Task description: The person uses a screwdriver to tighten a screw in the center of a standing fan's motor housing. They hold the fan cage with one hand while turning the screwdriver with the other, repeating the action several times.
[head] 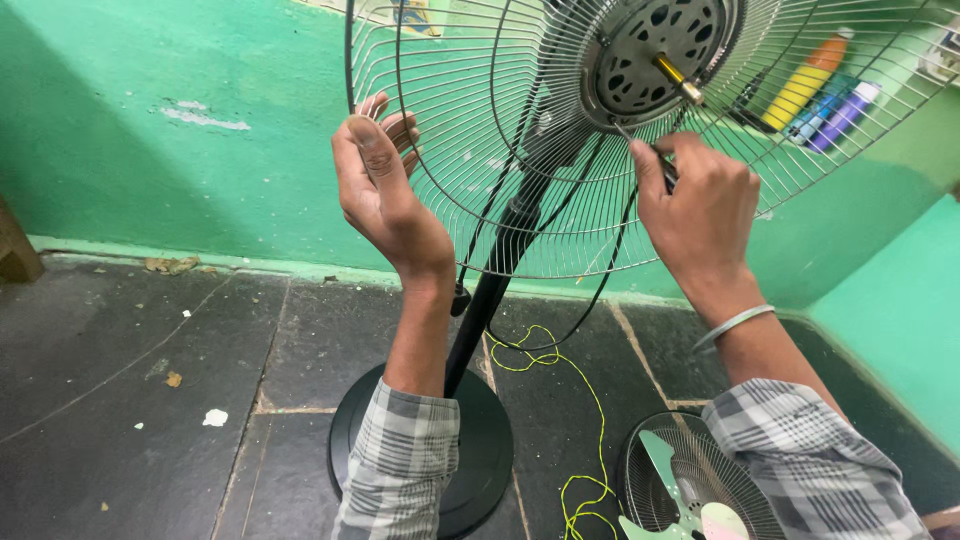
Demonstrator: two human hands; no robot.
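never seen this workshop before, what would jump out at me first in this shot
The round silver wire fan guard fills the upper middle, mounted on a black pedestal stand with a round base on the dark stone floor. The left hand grips the guard's left rim, while the right hand pinches something small near the grey motor hub with its brass shaft. A second guard with pale green blades lies at lower right, beside a yellow-green cord.

Even, soft daylight; scene moderately bright. Broad shadow across green wall (90, 150) at left; dark floor (120, 400) dim. Wide-angle bending at edges, fan guard (560, 220) wires sharp, shelf bottles (820, 90) slightly soft.
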